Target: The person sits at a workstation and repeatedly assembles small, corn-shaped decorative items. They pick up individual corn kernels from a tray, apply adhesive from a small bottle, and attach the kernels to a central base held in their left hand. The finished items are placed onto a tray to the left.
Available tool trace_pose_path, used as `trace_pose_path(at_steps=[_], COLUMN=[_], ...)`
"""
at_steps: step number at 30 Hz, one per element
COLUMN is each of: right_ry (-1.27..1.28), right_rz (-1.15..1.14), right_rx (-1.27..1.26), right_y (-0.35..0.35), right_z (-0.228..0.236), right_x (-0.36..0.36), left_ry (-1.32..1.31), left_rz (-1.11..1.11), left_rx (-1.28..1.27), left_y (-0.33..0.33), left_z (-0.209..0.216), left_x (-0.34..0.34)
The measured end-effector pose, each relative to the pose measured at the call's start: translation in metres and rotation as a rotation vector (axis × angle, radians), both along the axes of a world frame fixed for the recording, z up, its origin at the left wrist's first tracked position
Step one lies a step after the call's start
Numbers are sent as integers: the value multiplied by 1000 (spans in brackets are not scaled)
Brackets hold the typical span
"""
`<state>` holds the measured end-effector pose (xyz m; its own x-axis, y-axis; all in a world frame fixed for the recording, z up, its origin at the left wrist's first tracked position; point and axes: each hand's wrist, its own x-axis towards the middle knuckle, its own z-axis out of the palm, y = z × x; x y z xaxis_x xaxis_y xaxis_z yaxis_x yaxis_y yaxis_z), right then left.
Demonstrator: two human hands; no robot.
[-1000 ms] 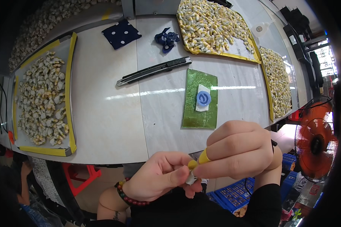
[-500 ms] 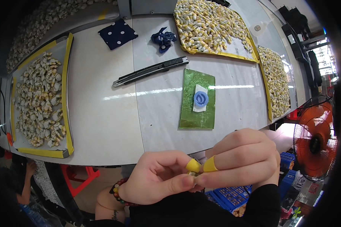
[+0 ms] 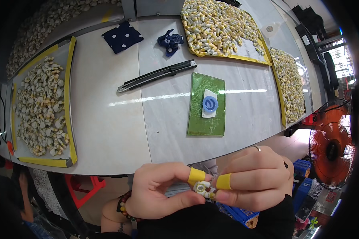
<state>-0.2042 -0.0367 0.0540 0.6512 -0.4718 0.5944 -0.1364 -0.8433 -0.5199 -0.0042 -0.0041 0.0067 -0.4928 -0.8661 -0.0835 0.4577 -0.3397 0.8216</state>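
My left hand [image 3: 157, 191] pinches a small white piece [image 3: 201, 187] with a round opening between thumb and forefinger. My right hand [image 3: 257, 175] is closed too, its thumb and forefinger at the yellow-tipped lower end of that piece; whether this end is a separate part I cannot tell. Both forefingers wear yellow finger tape. The hands meet in front of the table's near edge, over my lap. Beyond them on the table lies a green glass-like plate [image 3: 207, 125], bearing a white pad and a blue round cap [image 3: 210, 104].
A black utility knife [image 3: 157, 76] lies behind the plate. Yellow-edged trays hold white-and-yellow pieces: a left tray [image 3: 71, 99], a back tray [image 3: 235, 58] and a right tray [image 3: 283, 107]. Dotted navy cloth [image 3: 123, 38], crumpled navy cloth [image 3: 170, 42], white bottle [image 3: 271, 30] and orange fan [image 3: 332, 147] stand around.
Both hands have turned and opened up slightly, baring the white piece and its round opening, which the fingers mostly covered before. My right hand has moved a little lower.
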Motion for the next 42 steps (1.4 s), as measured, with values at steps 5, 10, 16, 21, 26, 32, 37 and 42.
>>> trace_pose_path(at_steps=[5,10,16,21,26,32,37,42], right_ry=[48,153,323,850,846,718,263,435], right_rz=[28,-72,-943,-1035,-1079,-1188,-914,-438], right_rx=[-37,-76,-195,187,366,74,342,242], right_y=[0,1,-28,-80,-95,-89,-75,-55], right_z=[1,23,57,17,-3,2,13,12], right_x=[1,-6,-92,-247,-254,-251,-157,-59], left_ry=[-18,39,69,234,178,207,226,116], left_rz=[-25,22,52,16,17,-6,-25,8], left_rx=[-145,-44,-15,30,64,89,127,67], left_y=[-3,3,7,6,8,6,5,3], left_z=[-1,-2,-17,-18,-16,-14,-16,-11], left_x=[5,-6,9,8,11,12,11,7])
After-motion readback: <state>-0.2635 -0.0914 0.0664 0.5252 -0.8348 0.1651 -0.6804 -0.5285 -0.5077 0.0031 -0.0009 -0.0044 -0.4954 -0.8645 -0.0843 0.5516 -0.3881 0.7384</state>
